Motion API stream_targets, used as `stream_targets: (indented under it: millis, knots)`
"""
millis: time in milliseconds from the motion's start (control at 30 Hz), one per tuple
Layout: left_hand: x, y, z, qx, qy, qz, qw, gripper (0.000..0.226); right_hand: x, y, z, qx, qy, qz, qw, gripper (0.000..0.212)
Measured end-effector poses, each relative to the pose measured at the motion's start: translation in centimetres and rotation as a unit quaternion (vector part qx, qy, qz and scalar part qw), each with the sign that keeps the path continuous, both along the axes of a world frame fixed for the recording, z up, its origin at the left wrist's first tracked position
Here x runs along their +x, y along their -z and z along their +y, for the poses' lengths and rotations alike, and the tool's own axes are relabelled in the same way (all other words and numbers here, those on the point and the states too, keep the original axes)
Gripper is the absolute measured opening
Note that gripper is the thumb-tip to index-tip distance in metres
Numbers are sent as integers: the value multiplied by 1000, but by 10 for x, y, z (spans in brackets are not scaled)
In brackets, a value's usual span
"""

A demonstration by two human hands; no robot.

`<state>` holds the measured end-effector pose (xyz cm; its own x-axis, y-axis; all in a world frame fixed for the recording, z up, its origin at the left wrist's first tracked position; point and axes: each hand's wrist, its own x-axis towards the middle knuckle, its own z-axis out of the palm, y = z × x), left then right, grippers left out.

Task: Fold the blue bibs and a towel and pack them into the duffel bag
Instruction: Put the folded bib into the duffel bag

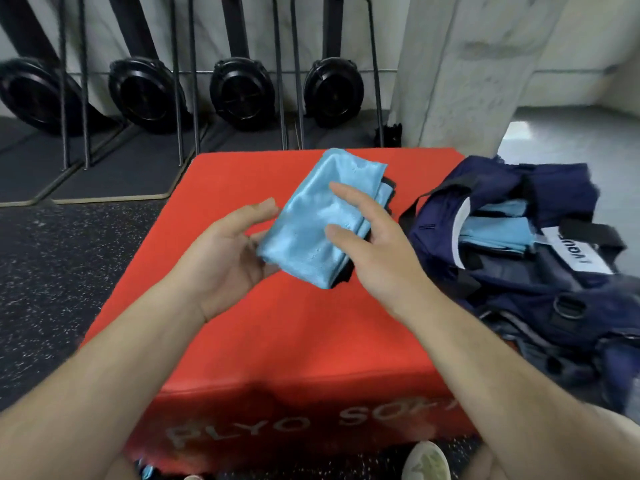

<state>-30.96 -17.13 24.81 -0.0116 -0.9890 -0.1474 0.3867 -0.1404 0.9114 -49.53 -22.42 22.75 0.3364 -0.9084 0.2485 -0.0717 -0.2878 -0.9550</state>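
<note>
A folded light-blue bib (322, 220) is held just above the red plyo box (263, 341). My left hand (225, 258) is palm up at the bib's lower-left corner, with its fingers under the cloth and its thumb straight beside the left edge. My right hand (374, 247) grips the bib's right side, thumb and index finger on top and the other fingers tucked under the edge. The navy duffel bag (519, 289) lies open to the right of the box, with more folded blue bibs (498, 230) inside.
The bag has a white label (575, 251) and black straps. Behind the box stand several black wheeled machines (242, 91) in metal racks, with a pale pillar (467, 81) at the back right. A light shoe (426, 462) shows at the box's near edge. A scrap of blue cloth (147, 472) lies at the bottom left.
</note>
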Motion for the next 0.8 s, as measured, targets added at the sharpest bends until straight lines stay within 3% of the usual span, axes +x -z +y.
stream_targets:
  millis: [33,133,167,300,400,533,600,667,800]
  knots:
    - [-7,4,1,-7,-4,11,1000,16,-4,-2,-2,5,27,-15,999,55]
    - [-33,15,-2,-26,-27,-31,999,67,-19,-6,-3,33,72,-10,997,69]
    - [-43,14,-5,-41,-36,-56,997,73,-24,-7,-2,35,83,7,996,71]
    - [-80,4,-26,-107,-50,-162,980,54,-47,-7,-1,18,156,44,987,68]
    - [-110,-1,-48,-127,-24,-194,972,39,-74,-11,-5,31,224,21,974,61]
    - [-157,-4,-80,-136,3,-209,968,36,-120,-12,-16,49,308,-21,950,61]
    - [-179,2,-99,-133,-7,-265,955,32,-143,-8,-27,65,353,-41,932,62]
    - [-196,13,-121,-151,-14,-379,913,27,-164,-2,-41,80,384,-73,917,63]
    - [-224,32,-157,-172,58,-623,761,27,-188,11,-69,116,407,-127,897,63]
